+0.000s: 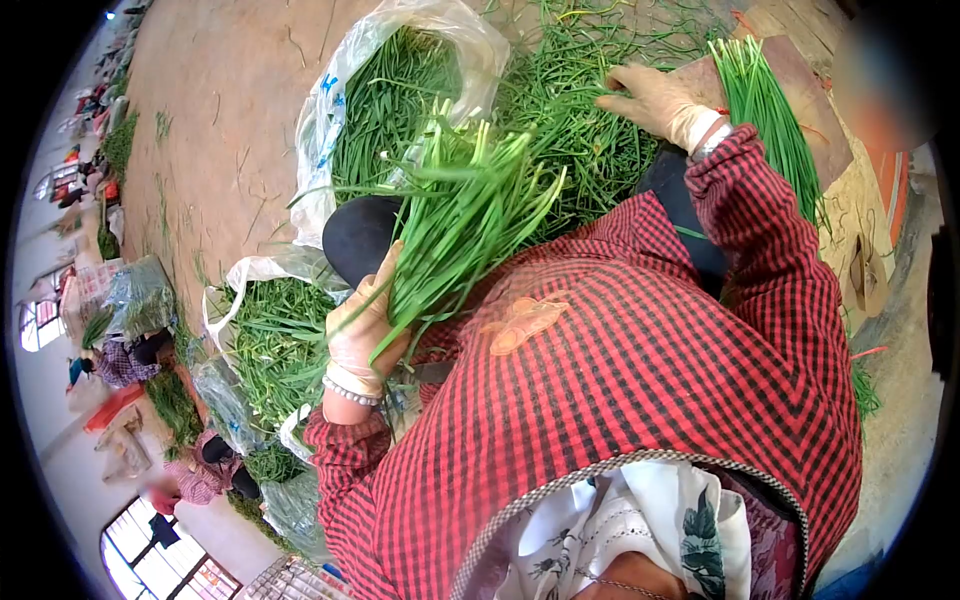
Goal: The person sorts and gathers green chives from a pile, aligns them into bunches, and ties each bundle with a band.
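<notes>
My left hand (362, 335), in a pale thin glove with a beaded bracelet at the wrist, is closed around a loose bunch of garlic chives (465, 215). The pale cut ends of the bunch point up and away from me, and some leaves are blurred. My right hand (655, 100), gloved too, is over the edge of a heap of loose chives (580, 130), fingers stretched out and apart with nothing visible in them. Beside my right wrist a neat bundle of chives (765, 120) lies on a brown board (825, 135).
An open clear plastic bag (315, 170) full of chives stands ahead of my left knee. Another white bag (225, 285) of chives is at my left. Further left, people sit among more heaps and bags (140, 290). Scattered leaves dot the brown floor (220, 90).
</notes>
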`<state>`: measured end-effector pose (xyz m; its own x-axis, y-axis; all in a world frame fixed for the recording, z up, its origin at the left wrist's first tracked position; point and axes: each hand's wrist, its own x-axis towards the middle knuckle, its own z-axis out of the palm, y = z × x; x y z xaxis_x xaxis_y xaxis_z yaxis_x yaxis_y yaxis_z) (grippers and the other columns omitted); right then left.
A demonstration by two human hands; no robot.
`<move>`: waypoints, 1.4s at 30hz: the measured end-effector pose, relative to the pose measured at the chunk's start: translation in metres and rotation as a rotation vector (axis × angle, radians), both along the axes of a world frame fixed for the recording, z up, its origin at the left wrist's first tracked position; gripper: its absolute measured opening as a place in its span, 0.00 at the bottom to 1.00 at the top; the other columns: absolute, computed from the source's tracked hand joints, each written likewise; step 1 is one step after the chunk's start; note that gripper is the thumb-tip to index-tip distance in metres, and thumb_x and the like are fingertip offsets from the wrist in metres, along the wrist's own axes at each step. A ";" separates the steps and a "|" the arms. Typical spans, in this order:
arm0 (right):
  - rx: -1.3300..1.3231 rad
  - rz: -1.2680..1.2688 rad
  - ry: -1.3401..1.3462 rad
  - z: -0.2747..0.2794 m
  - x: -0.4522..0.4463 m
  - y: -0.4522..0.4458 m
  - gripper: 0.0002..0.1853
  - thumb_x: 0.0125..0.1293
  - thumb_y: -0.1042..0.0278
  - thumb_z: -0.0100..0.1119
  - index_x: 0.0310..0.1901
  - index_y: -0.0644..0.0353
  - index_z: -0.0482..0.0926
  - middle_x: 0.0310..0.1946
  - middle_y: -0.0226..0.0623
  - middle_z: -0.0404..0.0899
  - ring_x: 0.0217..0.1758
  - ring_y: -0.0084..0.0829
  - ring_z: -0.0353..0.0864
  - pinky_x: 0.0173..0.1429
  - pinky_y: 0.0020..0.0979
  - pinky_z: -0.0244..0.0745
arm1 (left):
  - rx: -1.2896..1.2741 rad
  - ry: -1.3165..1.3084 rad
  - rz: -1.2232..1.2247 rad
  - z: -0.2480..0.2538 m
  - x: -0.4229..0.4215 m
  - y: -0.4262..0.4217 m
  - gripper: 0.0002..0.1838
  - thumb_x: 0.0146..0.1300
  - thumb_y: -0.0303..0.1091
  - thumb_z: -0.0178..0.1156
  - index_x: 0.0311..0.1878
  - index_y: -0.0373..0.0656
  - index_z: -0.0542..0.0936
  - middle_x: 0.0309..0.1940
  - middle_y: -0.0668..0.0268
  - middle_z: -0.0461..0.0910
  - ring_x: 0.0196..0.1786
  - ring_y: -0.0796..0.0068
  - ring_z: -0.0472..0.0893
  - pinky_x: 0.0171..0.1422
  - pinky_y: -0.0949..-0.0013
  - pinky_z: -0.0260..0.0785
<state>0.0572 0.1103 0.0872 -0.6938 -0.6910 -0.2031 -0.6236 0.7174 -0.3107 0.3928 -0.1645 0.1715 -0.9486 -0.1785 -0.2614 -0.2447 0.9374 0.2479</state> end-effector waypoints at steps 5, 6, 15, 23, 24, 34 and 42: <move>-0.271 0.417 0.014 0.036 0.068 -0.066 0.52 0.56 0.25 0.52 0.66 0.70 0.62 0.69 0.58 0.58 0.74 0.50 0.53 0.77 0.41 0.46 | -0.102 -0.037 -0.005 0.003 -0.013 0.012 0.37 0.54 0.35 0.64 0.69 0.56 0.66 0.46 0.62 0.82 0.43 0.60 0.83 0.46 0.65 0.76; -0.264 0.401 0.019 0.028 0.081 -0.080 0.53 0.55 0.24 0.52 0.66 0.70 0.62 0.69 0.58 0.58 0.75 0.51 0.53 0.77 0.41 0.45 | -0.053 0.007 -0.032 0.001 -0.014 0.012 0.37 0.53 0.37 0.65 0.69 0.56 0.66 0.46 0.62 0.82 0.44 0.61 0.83 0.46 0.65 0.76; -0.258 0.412 0.051 0.012 0.103 -0.088 0.10 0.64 0.60 0.56 0.36 0.59 0.75 0.29 0.40 0.77 0.36 0.42 0.80 0.50 0.42 0.75 | 0.008 -0.018 -0.119 -0.001 -0.011 0.017 0.38 0.52 0.42 0.64 0.70 0.58 0.65 0.38 0.61 0.81 0.36 0.58 0.83 0.35 0.60 0.74; -0.670 -0.426 -0.774 0.005 0.015 0.007 0.17 0.69 0.53 0.56 0.44 0.61 0.74 0.26 0.34 0.76 0.31 0.30 0.78 0.35 0.32 0.75 | -0.029 -0.062 -0.013 -0.007 0.009 0.007 0.42 0.49 0.38 0.67 0.70 0.62 0.64 0.38 0.64 0.80 0.37 0.58 0.82 0.38 0.60 0.74; -0.689 -0.474 -0.813 0.002 0.011 0.016 0.18 0.68 0.52 0.56 0.44 0.62 0.75 0.26 0.35 0.76 0.32 0.30 0.79 0.37 0.33 0.75 | -0.060 0.015 -0.028 -0.010 0.011 0.004 0.40 0.50 0.42 0.67 0.70 0.60 0.65 0.35 0.64 0.79 0.34 0.60 0.82 0.34 0.61 0.73; -0.510 0.416 0.120 0.025 0.101 -0.071 0.14 0.56 0.55 0.66 0.39 0.53 0.83 0.56 0.37 0.73 0.65 0.38 0.66 0.69 0.44 0.57 | -0.241 0.071 -0.126 -0.002 -0.005 0.010 0.42 0.47 0.44 0.68 0.70 0.61 0.66 0.37 0.66 0.79 0.35 0.62 0.81 0.33 0.63 0.72; -0.203 0.538 0.353 0.006 0.083 -0.033 0.08 0.52 0.74 0.56 0.34 0.60 0.82 0.35 0.36 0.77 0.45 0.34 0.77 0.63 0.35 0.68 | -0.380 0.106 -0.232 0.012 0.010 0.004 0.44 0.45 0.50 0.69 0.70 0.64 0.66 0.48 0.67 0.79 0.39 0.65 0.81 0.38 0.63 0.72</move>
